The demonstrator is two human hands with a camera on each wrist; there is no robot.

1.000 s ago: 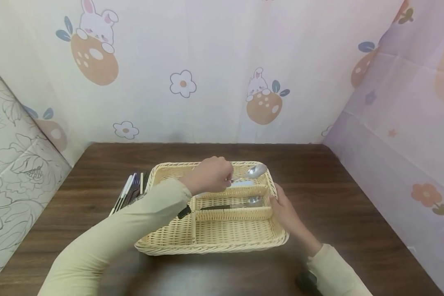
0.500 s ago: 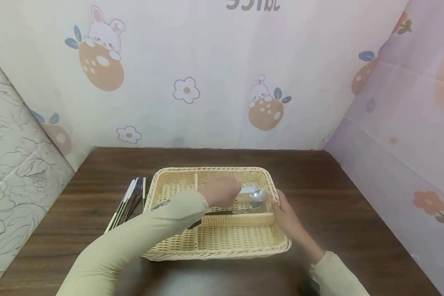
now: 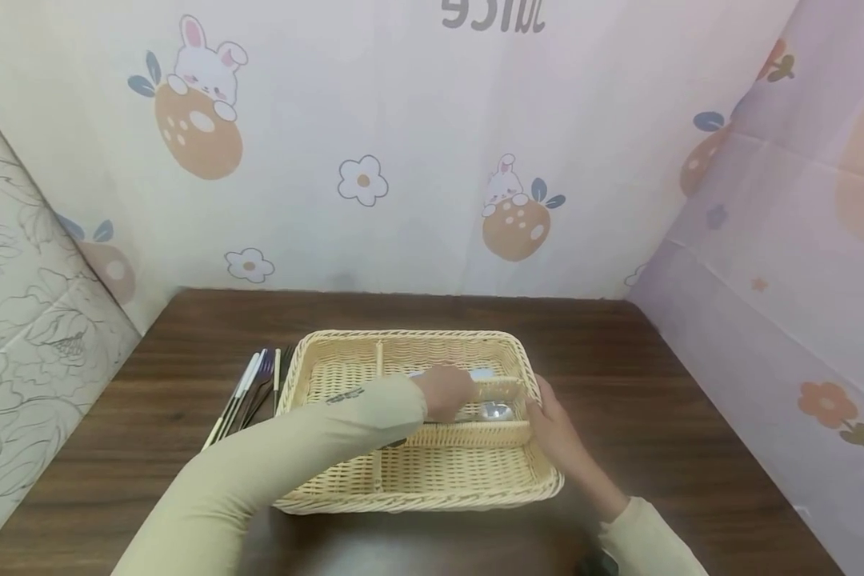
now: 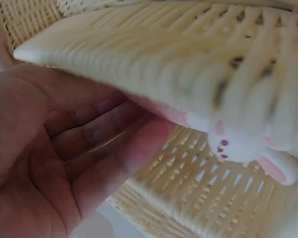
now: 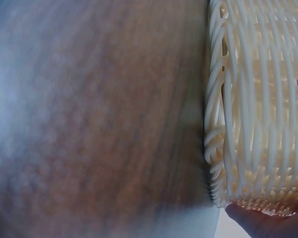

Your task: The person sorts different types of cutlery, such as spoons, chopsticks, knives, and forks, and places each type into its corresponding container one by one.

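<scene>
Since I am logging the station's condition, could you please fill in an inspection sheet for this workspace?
Surface: dark wood-look table.
Job's things: divided wicker basket; a spoon in its middle right-hand compartment; a pale item, mostly hidden, in the one behind; cutlery lying on the table left of the basket.
Clutter: nothing seen, apart from an unclear dark item by the right sleeve.
Hands: left hand in the basket by the spoon, grip unclear; right hand holds the basket's right side.
Cables: nothing seen.
Surroundings: printed sheets behind and on both sides.
</scene>
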